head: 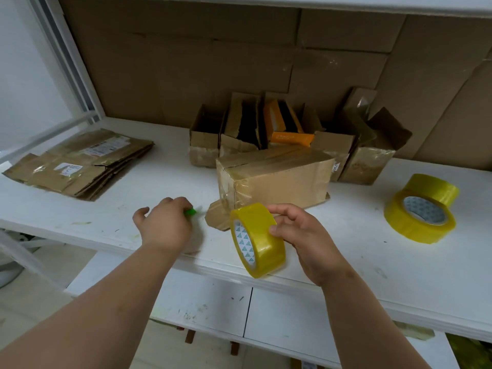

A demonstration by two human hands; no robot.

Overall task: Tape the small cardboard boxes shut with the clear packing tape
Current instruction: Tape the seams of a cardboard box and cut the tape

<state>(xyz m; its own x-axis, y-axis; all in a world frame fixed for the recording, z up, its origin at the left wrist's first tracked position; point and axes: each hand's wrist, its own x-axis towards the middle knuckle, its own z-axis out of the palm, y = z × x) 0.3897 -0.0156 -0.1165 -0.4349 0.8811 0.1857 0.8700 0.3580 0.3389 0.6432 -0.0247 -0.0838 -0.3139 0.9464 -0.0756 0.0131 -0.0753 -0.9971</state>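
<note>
While the right hand (298, 235) pinched the tape roll (257, 239) upright just before the taped box (277, 177), ready to pull, the left hand (165, 225) curled round a small green cutter (190, 212) (probably for trimming).

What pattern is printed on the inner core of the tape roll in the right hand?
Small green triangles on white, on the tape roll in the head view.

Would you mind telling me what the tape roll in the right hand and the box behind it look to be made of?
Tape roll: glossy, yellowish see-through plastic film, wound on what looks like a printed card core. Box: matte brown cardboard, with shiny, wrinkled clear tape along its edges.
</note>
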